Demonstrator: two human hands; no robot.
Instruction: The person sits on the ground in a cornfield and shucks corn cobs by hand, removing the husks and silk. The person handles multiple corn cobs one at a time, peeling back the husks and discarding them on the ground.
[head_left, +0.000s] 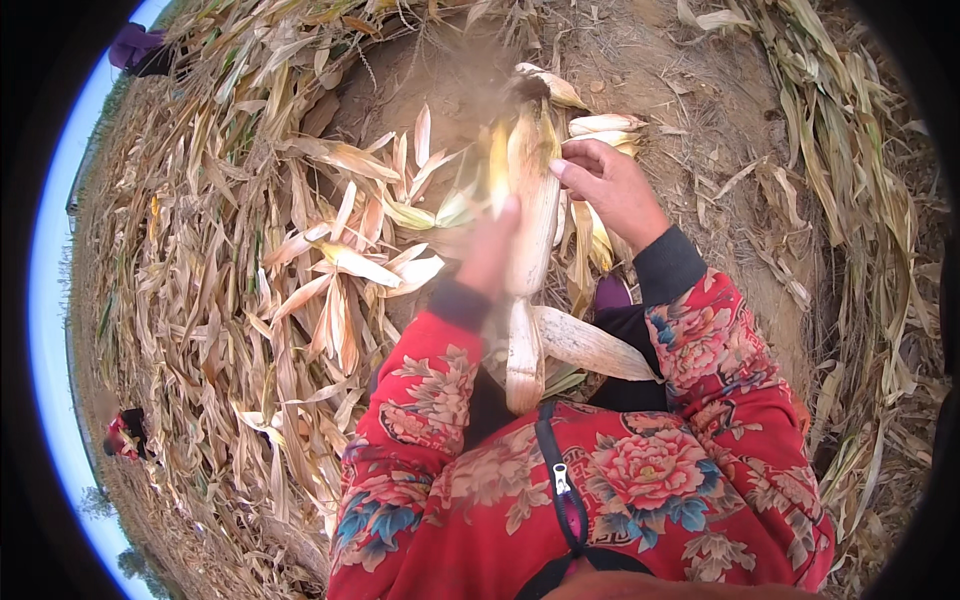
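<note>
In front of my body stands an ear of corn (530, 200), partly wrapped in pale dry husk, its dark silk at the far end. My right hand (612, 190) pinches the husk at the ear's upper right edge between thumb and fingers. Along the left side is my left hand (488, 245), smeared by motion, so its fingers are unclear. A blurred yellow strip (498, 165) shows beside the ear just above that hand; whether it is husk or bare kernels cannot be told. Husk leaves (590, 342) spread from the ear's lower end over my lap.
Opened husks (350, 260) lie on the left over flattened dry stalks (220, 330). More ears in husk (608, 125) rest on bare soil (680, 70) beyond my right hand. Stalks (850, 150) line the right. Two people (125, 435) appear at the far left edge.
</note>
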